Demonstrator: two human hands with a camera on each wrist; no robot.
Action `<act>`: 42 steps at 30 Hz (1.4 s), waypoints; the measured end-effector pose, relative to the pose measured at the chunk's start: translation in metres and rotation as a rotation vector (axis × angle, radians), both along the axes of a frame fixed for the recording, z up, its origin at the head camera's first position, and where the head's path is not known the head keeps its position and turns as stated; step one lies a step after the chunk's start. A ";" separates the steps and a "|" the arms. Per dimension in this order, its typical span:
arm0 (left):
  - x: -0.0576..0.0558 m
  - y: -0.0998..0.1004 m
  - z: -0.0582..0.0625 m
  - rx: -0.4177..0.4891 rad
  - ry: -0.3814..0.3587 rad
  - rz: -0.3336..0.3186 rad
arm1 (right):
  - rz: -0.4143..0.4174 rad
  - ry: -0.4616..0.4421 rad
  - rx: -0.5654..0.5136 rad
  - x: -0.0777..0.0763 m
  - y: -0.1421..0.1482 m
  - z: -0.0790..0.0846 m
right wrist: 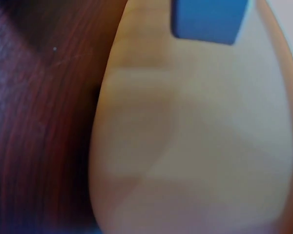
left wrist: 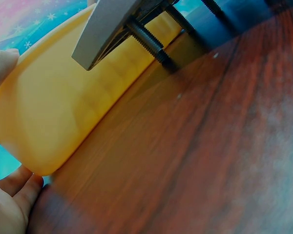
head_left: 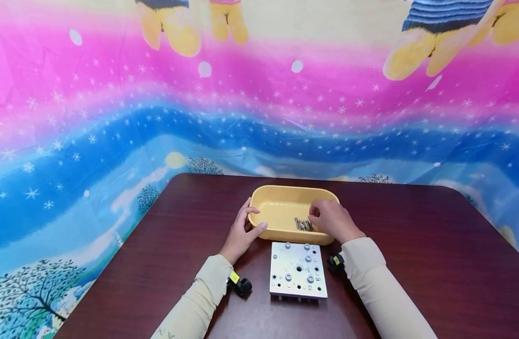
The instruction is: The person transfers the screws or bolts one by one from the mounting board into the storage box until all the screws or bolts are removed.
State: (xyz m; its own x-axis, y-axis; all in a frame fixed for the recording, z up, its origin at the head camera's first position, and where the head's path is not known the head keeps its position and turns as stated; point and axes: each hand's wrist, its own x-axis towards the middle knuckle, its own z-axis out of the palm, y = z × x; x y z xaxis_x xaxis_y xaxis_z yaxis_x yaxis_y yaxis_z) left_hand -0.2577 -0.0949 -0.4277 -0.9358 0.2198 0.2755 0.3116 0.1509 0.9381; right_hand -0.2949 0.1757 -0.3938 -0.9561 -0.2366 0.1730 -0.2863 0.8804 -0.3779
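A yellow plastic tray (head_left: pixel 276 213) holds several metal screws (head_left: pixel 302 225) in a small pile on the right of its floor. My left hand (head_left: pixel 237 239) grips the tray's left end, thumb on the front rim and fingers round the side. In the left wrist view, fingertips (left wrist: pixel 28 191) touch the yellow wall (left wrist: pixel 63 102). My right hand (head_left: pixel 330 220) reaches over the right rim, its bent fingers down at the screws; whether they pinch one is hidden. Just in front of the tray stands a silver metal plate (head_left: pixel 290 262) with holes and several socket-head screws in it.
Screw shanks (left wrist: pixel 147 40) stick out below the plate and hold it above the dark wooden table (head_left: pixel 166 282). In the right wrist view, the plate's blurred corner (right wrist: pixel 210 19) lies close to the tray wall (right wrist: pixel 200 122). A patterned cloth (head_left: pixel 259 103) hangs behind the table.
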 end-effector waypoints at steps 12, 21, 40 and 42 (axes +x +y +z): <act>0.000 -0.001 0.000 0.012 0.017 -0.007 | 0.104 0.052 -0.101 0.008 -0.008 0.017; -0.001 -0.001 -0.001 0.010 0.011 0.005 | 0.231 0.009 -0.206 0.031 -0.029 0.042; -0.001 0.000 0.000 0.008 0.020 0.023 | 0.516 -0.244 0.016 0.070 -0.073 0.040; 0.000 0.000 0.000 0.004 0.021 0.030 | 0.514 -0.276 0.016 0.071 -0.076 0.039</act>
